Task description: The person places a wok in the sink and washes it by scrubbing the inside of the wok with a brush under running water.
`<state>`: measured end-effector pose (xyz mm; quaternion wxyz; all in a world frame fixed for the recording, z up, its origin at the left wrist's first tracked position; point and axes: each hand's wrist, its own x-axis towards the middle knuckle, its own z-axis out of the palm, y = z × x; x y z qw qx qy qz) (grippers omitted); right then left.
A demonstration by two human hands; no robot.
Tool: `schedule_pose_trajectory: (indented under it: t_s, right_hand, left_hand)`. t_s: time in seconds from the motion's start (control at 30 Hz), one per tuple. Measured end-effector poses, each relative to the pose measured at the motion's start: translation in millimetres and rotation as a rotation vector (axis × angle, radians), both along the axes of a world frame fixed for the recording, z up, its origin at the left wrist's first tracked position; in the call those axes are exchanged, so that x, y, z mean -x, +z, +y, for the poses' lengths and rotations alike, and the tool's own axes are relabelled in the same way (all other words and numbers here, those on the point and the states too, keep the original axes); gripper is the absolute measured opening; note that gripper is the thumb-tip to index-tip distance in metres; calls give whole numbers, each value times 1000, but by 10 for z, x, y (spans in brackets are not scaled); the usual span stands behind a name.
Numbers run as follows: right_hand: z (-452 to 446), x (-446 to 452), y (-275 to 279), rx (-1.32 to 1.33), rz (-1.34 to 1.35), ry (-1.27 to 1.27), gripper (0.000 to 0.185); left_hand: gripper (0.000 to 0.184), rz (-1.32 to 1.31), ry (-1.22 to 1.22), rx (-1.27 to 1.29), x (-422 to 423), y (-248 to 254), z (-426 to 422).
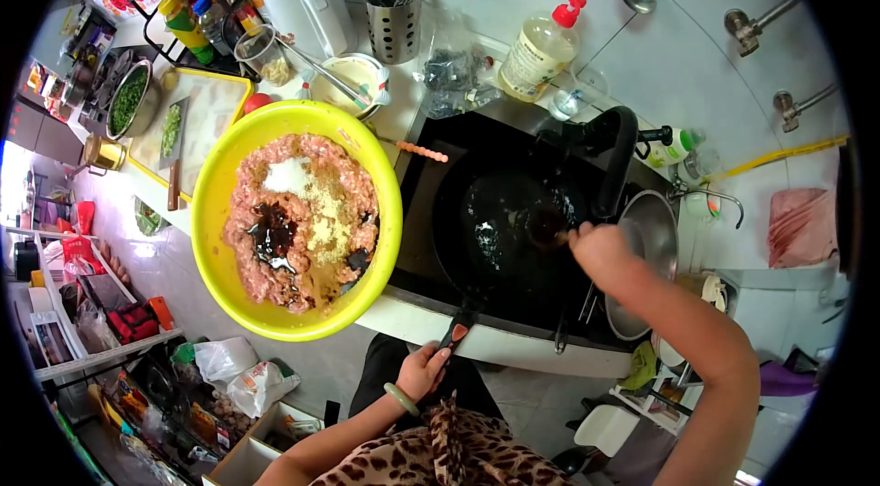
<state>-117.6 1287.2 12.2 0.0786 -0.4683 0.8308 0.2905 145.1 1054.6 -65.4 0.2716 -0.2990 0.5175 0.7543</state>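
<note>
My left hand (422,371) is closed around the handle (456,330) of a black wok (467,275). The wok sits in a dark sink (417,252) beneath a black faucet (623,151), and its inside looks wet and shiny. Over the wok's right side, my right hand (600,252) is closed on a brown, roundish scrubber-like thing (547,226), dark and blurred. Left of the wok stands a yellow basin (209,261) of minced meat (252,174), topped with white and yellowish seasonings and dark sauce.
A metal pan (665,238) is right of the wok. Behind stand a pump bottle (539,55), a utensil holder (394,27) and a white kettle (307,5). A cutting board (202,87) with a cleaver (174,138) lies at left, beside a bowl of chopped greens (133,101).
</note>
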Motion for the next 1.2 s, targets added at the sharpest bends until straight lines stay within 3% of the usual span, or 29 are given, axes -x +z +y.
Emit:
schedule_pose_trajectory:
  t_s: [0.07,0.1,0.17,0.23,0.27,0.3,0.37,0.4,0.53,0.6,0.63,0.7,0.77,0.9,0.97,1.03,1.07,1.13,1.17,1.2]
  right_hand:
    - [84,20,110,18,14,15,15]
    - [43,-14,289,-169,-137,16,21]
    - [99,-103,347,-214,-430,-112,36]
    - [-192,-177,442,-90,-802,-310,34]
    - [-235,-223,337,201,-995,-616,38]
    - [-301,-194,190,319,-1141,-756,41]
    - [-296,-72,52,427,-971,-704,41]
    - [-196,-27,92,498,-897,-837,41]
    - [268,58,396,192,-851,-816,41]
    - [181,-125,381,73,-1002,-648,41]
    - [7,-227,313,216,-1024,-538,41]
    - [-418,-228,155,408,-1140,-738,40]
    - [-542,-176,-282,832,-1112,-807,40]
    - [-182,-322,-4,634,-899,-913,40]
    - [31,-507,121,486,-971,-763,41]
    - [-197,-680,36,663,-985,-642,43]
    - [-426,-633,2,658,-977,-719,43]
    - [-827,-453,-263,896,-858,-867,42]
    - [-826,-364,-790,1143,-703,-809,43]
    - [-850,-285,-812,1216,-795,-1027,43]
  left_hand:
    - [23,1,-6,-12,20,50,-3]
    - [22,9,-15,-24,30,65,-3]
    - [22,3,-19,-32,15,33,1]
    - [22,-3,-18,-34,7,16,2]
    - [22,-4,-24,-14,8,14,7]
    - [22,-1,-31,6,13,13,14]
    - [22,5,-46,7,46,17,-6]
    - [22,-13,-57,4,26,29,-18]
    - [22,-10,-58,12,13,3,-1]
    - [22,3,-55,6,2,-3,-7]
    - [22,2,-56,14,12,14,-8]
    - [27,6,-58,40,42,63,-17]
    - [26,37,-59,41,48,23,-30]
    - [25,6,-59,-8,57,54,-44]
    - [20,-3,-99,-17,67,51,-50]
    - [21,-34,-94,-20,75,86,-51]
    - [22,-23,-76,-22,83,105,-54]
    - [25,15,-60,19,58,40,-31]
    - [25,27,-59,27,88,34,-41]
    - [22,5,-73,25,95,42,-59]
